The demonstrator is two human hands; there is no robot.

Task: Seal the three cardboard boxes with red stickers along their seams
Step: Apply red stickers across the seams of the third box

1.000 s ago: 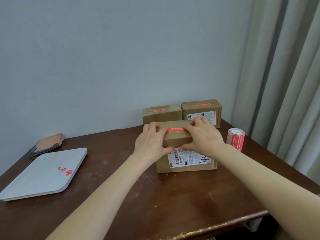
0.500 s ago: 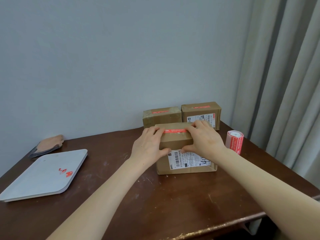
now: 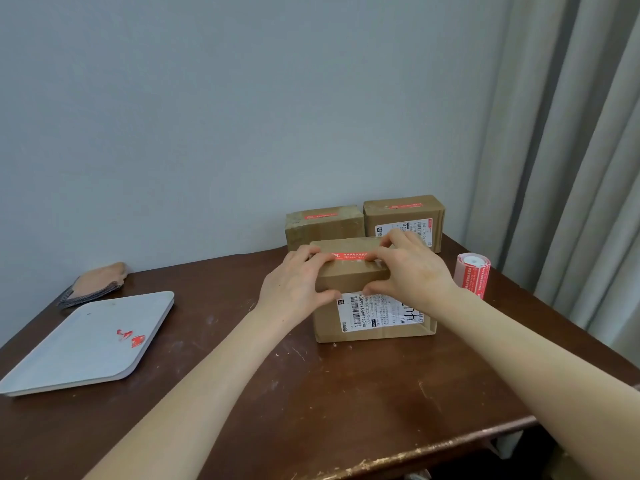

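Brown cardboard box (image 3: 360,282) centre table; red sticker strip (image 3: 350,256) on top seam; left hand (image 3: 294,289), right hand (image 3: 412,271) fingers curled, gripping box, pressing strip ends; red sticker roll (image 3: 473,277) at 3 o'clock.

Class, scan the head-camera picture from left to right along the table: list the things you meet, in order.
Tan pouch → grey tray → red sticker scraps on the tray → left hand → red sticker on the front box → right hand → sticker roll → curtain.

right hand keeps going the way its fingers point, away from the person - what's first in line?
Probably the far right cardboard box behind the near box that the right hand presses; depth is unclear.
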